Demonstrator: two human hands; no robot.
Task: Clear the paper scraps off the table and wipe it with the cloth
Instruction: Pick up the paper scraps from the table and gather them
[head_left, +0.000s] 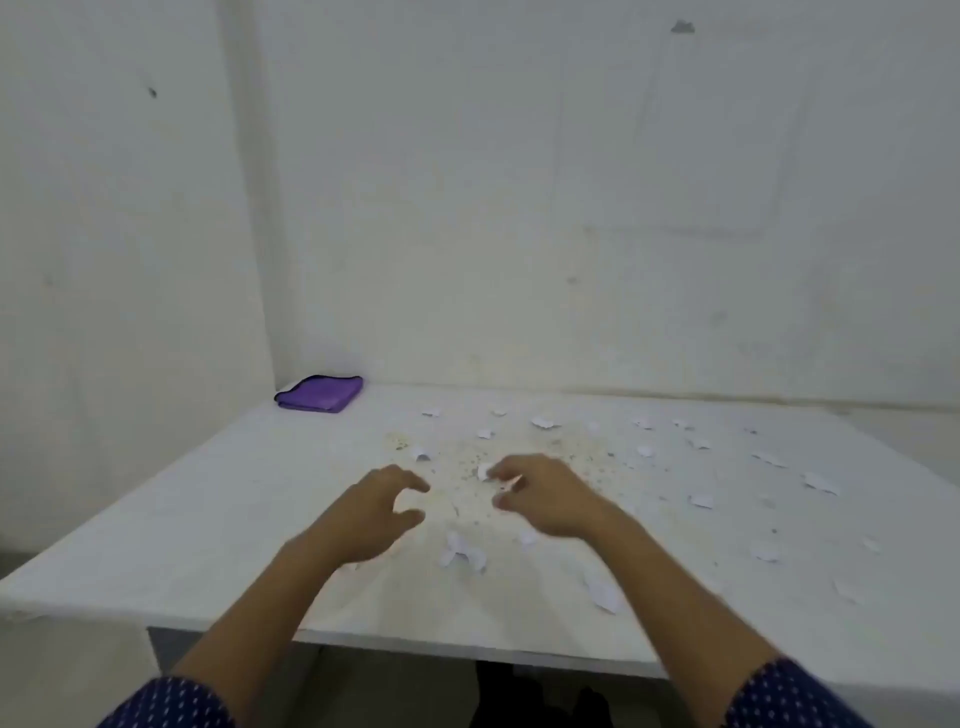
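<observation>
White paper scraps (545, 422) lie scattered over the white table (218, 525), mostly in its middle and right half, with fine crumbs between them. A folded purple cloth (321, 393) sits at the far left corner against the wall. My left hand (374, 512) hovers over the table's middle, fingers curled and apart, holding nothing. My right hand (545, 496) is just right of it, its fingertips touching a small white scrap (485, 472); whether it grips the scrap I cannot tell.
White walls close the table off at the back and left. The table's front edge (415, 642) runs below my forearms, with dark floor beneath it. More scraps (602, 592) lie near the front right.
</observation>
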